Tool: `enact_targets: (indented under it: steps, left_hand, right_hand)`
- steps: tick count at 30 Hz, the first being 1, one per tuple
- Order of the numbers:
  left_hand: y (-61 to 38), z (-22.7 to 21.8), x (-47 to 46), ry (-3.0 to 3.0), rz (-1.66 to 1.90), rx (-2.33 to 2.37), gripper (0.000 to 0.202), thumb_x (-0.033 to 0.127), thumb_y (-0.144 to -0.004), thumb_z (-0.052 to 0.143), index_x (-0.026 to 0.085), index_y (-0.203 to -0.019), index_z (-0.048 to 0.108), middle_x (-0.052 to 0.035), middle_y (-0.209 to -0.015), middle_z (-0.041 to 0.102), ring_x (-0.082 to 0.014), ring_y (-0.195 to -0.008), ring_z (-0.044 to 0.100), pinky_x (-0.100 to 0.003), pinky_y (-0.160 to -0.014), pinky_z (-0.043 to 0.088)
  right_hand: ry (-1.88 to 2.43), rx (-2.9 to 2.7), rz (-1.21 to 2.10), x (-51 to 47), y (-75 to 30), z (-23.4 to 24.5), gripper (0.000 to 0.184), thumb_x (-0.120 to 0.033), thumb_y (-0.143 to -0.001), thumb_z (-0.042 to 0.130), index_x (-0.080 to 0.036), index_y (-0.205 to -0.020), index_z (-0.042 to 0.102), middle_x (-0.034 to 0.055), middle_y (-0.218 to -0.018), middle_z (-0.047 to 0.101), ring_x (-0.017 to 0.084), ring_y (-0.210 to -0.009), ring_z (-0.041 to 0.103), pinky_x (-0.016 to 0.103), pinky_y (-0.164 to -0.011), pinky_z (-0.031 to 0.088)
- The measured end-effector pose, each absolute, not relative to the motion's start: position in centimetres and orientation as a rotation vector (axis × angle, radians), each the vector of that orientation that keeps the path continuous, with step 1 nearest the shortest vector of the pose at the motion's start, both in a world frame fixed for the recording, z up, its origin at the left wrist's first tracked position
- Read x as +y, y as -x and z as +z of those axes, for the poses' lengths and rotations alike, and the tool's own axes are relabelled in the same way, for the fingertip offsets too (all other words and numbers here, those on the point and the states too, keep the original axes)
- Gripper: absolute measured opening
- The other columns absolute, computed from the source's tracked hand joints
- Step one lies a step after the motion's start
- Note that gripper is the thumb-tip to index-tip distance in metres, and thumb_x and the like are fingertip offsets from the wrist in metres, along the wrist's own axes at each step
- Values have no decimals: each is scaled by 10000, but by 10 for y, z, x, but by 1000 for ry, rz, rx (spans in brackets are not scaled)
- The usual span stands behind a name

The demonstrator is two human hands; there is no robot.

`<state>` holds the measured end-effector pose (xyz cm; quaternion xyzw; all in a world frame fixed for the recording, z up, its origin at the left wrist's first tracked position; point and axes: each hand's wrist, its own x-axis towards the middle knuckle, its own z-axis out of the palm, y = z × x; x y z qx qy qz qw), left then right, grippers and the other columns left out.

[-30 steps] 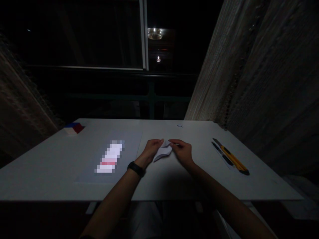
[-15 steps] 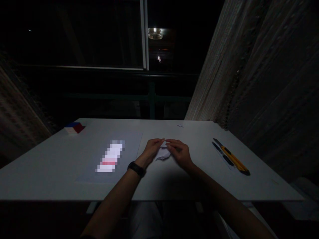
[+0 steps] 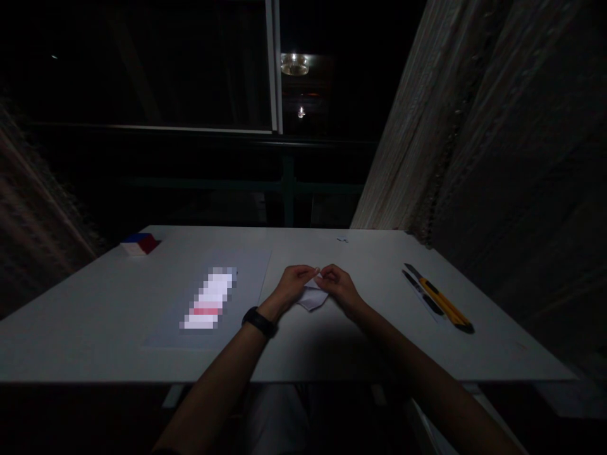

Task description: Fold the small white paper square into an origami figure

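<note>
Blue, red and white faces show on a small block [image 3: 138, 244] by the far left corner of the white table [image 3: 95, 332]. Next comes a pale sheet [image 3: 253, 278], lying flat and reaching toward the near edge, with a bright, blurred-out rectangle [image 3: 208, 298] on it. Right of the sheet, the left hand [image 3: 290, 285], a dark band [image 3: 258, 322] at its wrist, has its fingers curled in and pinches a piece of folded white paper [image 3: 313, 299]. That paper sits between the two hands, around the middle of the table; whether it touches the top I cannot tell. The right hand [image 3: 338, 287], also nearly closed, grips its other side with thumb and fingertips. Beyond, close to the far edge, lie small scraps [image 3: 342, 239]. Toward the right edge, a slim black tool [image 3: 423, 293] lies just beside a yellow cutter [image 3: 443, 302], both slanting.
</note>
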<state>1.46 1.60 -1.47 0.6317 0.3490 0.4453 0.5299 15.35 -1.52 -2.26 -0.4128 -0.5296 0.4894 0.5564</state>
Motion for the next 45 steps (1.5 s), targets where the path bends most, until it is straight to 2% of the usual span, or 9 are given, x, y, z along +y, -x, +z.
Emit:
enact_targets:
  steps: [9,19,27,38,45]
  left_hand:
    - [-14,-13,15,-1441,1050,841,367,466,-624,624,101,-663,638,-1,-598,539,-97,-570,449,-223,-557,324]
    - [-13,-16,16,-1428,1066,828,330,424,-645,626,100,-701,645,-11,-626,552,-104,-602,464,-222,-580,332]
    - [-13,-14,14,-1365,1045,824,304,405,-633,643,104,-667,633,-5,-612,545,-94,-567,461,-215,-532,315]
    - [-14,-9,9,-1284,991,827,316,384,-559,694,91,-660,632,-18,-586,560,-99,-519,477,-219,-497,308]
    - [-15,-10,8,-1294,967,811,327,404,-573,677,95,-659,615,-14,-584,551,-96,-511,472,-211,-477,294]
  right_hand:
    - [950,-1307,1082,-14,-159,-20,224,-341,-615,654,-169,-627,512,-40,-588,496,96,-559,442,224,-544,326]
    - [913,-1322,1106,-15,-161,-20,177,-303,-643,635,-170,-658,519,-42,-602,483,93,-570,430,216,-546,317]
    - [893,-1349,1116,-16,-161,-20,172,-302,-649,632,-171,-680,525,-22,-662,529,111,-624,477,229,-588,348]
    - [924,-1394,1100,-17,-162,-17,176,-330,-665,602,-176,-629,526,-38,-533,490,103,-517,449,230,-505,336]
    - [926,-1396,1137,-18,-164,-17,184,-341,-674,591,-171,-632,535,-35,-519,509,103,-504,460,232,-499,345]
